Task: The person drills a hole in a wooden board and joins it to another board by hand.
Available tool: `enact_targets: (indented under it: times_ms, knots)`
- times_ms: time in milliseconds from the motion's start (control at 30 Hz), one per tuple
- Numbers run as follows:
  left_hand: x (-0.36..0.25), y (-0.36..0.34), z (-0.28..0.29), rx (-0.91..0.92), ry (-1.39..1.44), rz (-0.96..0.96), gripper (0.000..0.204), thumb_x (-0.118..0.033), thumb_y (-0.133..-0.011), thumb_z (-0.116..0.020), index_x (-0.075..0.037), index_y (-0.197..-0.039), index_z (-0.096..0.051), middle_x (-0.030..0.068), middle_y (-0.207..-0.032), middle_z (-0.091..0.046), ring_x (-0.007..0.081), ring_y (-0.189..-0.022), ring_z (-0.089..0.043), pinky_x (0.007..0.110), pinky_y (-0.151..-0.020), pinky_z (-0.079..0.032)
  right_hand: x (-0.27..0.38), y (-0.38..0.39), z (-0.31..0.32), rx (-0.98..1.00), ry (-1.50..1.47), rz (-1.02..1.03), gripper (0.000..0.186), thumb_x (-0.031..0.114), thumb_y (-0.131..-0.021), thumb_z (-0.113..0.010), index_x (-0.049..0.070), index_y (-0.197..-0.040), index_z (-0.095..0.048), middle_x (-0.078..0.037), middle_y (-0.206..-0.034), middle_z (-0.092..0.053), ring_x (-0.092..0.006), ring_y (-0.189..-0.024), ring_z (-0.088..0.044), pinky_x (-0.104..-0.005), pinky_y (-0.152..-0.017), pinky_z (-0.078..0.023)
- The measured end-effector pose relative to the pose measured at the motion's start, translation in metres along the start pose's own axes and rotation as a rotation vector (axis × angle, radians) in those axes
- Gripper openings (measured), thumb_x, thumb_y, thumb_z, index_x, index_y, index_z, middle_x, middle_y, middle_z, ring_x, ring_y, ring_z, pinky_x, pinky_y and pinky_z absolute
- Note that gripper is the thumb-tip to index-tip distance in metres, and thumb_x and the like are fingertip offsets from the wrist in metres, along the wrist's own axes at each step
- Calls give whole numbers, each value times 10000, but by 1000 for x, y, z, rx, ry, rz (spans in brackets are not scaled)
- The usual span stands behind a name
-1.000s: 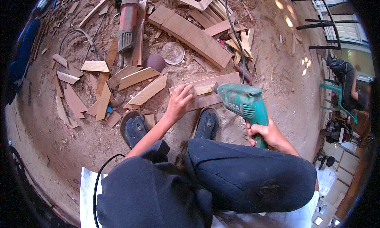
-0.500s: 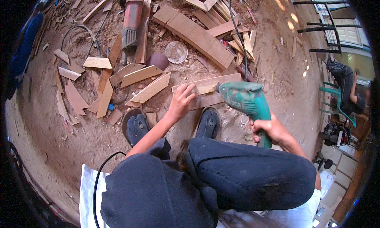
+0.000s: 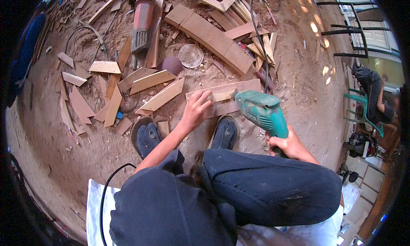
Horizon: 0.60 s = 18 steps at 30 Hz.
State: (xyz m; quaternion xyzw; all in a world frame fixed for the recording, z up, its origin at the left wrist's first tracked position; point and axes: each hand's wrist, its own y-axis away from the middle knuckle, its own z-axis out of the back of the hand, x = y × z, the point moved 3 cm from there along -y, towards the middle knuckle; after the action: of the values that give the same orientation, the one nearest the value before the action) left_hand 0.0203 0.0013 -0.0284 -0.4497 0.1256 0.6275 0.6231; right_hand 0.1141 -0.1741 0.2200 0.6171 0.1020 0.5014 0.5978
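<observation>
My left hand (image 3: pixel 197 109) is closed on the left part of a reddish wooden board (image 3: pixel 247 86), which has a paler strip (image 3: pixel 223 94) lying along it and another piece below, above my sandalled feet (image 3: pixel 226 132). My right hand (image 3: pixel 282 142) grips a green corded power drill (image 3: pixel 260 111) by its handle. The drill's nose meets the wood just right of my left hand; whether the bit is in the wood, I cannot tell. Cut pale and brown offcuts (image 3: pixel 158 96) lie to the left of the board.
A red angle grinder (image 3: pixel 144 23), long planks (image 3: pixel 209 38), a round lid (image 3: pixel 190 55), a dark disc (image 3: pixel 172 65) and cables lie on the dusty ground (image 3: pixel 299 75). At the right, another person (image 3: pixel 373 94) is by a green chair (image 3: pixel 365 111) and black metal rungs (image 3: pixel 350 32).
The view has shifted slightly since the first frame. My right hand and the drill have tilted a little; my left hand stays on the board, and the drill's nose stays at the same spot.
</observation>
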Motion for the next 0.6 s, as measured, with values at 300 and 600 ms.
enact_targets:
  times_ms: [300,600]
  knots:
    - [1,-3,8,-14,-11,-3,263,-14,-647,-641,-46,-906,-613,139,-1238,-539,344,-1142,-497,447,-958,-419,-8,-5,8,30,-67,-49,246,-22,-711,-598,5,-937,-504,-67,-768,-546,-167,-515,-555,-311,-454,-472]
    - [4,2,7,-24,-30,8,287,-5,-645,-635,-54,-927,-616,130,-1246,-544,337,-1143,-502,439,-955,-423,-1,-6,3,18,-42,-53,222,-25,-710,-589,-13,-919,-516,-66,-720,-544,-168,-511,-552,-317,-451,-454]
